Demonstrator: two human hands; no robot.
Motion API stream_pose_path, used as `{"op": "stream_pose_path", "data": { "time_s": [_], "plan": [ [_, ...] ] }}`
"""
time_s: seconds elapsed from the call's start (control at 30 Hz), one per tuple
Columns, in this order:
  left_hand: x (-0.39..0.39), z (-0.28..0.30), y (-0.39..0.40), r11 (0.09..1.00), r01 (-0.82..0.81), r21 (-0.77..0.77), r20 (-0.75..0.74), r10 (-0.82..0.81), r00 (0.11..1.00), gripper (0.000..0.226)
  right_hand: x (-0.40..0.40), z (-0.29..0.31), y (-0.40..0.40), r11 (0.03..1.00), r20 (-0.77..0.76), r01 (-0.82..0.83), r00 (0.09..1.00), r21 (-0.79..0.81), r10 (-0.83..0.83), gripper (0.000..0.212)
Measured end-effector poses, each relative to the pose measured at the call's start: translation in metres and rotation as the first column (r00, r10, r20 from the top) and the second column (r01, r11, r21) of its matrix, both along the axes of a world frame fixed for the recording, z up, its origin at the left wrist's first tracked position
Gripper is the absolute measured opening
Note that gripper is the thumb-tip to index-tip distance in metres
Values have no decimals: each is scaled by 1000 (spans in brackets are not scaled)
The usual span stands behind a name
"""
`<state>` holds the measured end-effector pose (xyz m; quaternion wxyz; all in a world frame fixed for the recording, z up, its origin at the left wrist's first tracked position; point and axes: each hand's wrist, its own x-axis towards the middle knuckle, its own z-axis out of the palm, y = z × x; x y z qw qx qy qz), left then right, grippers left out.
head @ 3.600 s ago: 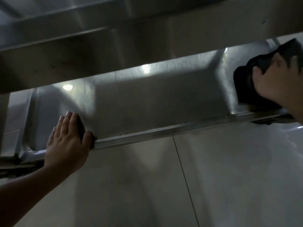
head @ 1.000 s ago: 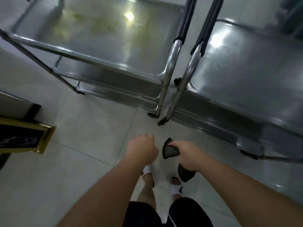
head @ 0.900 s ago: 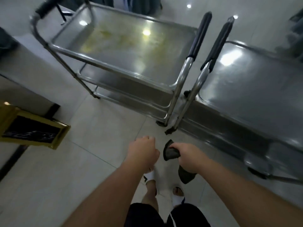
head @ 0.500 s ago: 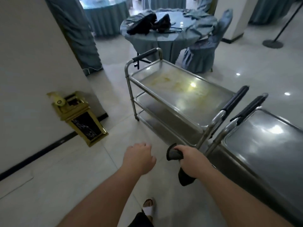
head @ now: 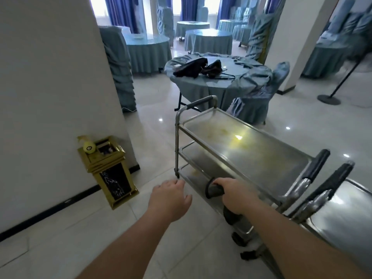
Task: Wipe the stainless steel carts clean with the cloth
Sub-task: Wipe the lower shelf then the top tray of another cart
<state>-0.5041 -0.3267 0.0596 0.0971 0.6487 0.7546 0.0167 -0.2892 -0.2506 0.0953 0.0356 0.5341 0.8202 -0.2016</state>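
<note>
Head view looks down a tiled banquet hall. The right hand (head: 235, 195) is curled round a dark cloth (head: 214, 192), which loops out past the thumb and hangs below the palm, held in the air just in front of the nearer long edge of a stainless steel cart (head: 241, 146). The left hand (head: 171, 196) hangs free beside it, fingers loosely bent and holding nothing, over the pale floor tiles (head: 141, 228).

That cart has three shelves; its top shelf shows yellowish smears and a bright glare spot, and the lowest shelf has a yellowish mark too. A dark-gripped handle rises at its near end. A second steel cart (head: 342, 214) stands close on the right, its own dark-gripped handle just beside the first cart's, its top shelf shiny.

To the left, a white wall with a black skirting strip ends at a corner, and a gold and black bin (head: 109, 170) stands against it with a yellow bottle lying on top. Beyond the carts, a round surface (head: 213, 77) draped in blue-grey cloth carries dark bags and a cord, with a covered chair (head: 259, 97) beside it. More draped round tables, covered chairs and blue curtains fill the back of the room. A black stanchion post (head: 334, 91) leans into view at the right near a white pillar.
</note>
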Motion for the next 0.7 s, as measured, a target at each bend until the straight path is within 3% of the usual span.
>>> {"op": "stream_pose_path", "data": {
  "time_s": [0.3, 0.7],
  "plan": [
    [-146, 0, 41, 999, 31, -27, -36, -32, 999, 66, -135, -12, 42, 997, 8, 40, 999, -60, -40, 67],
    [-156, -32, 216, 992, 102, -75, 24, -101, 995, 64, -178, -42, 208, 997, -48, 70, 996, -26, -71, 63]
  ]
}}
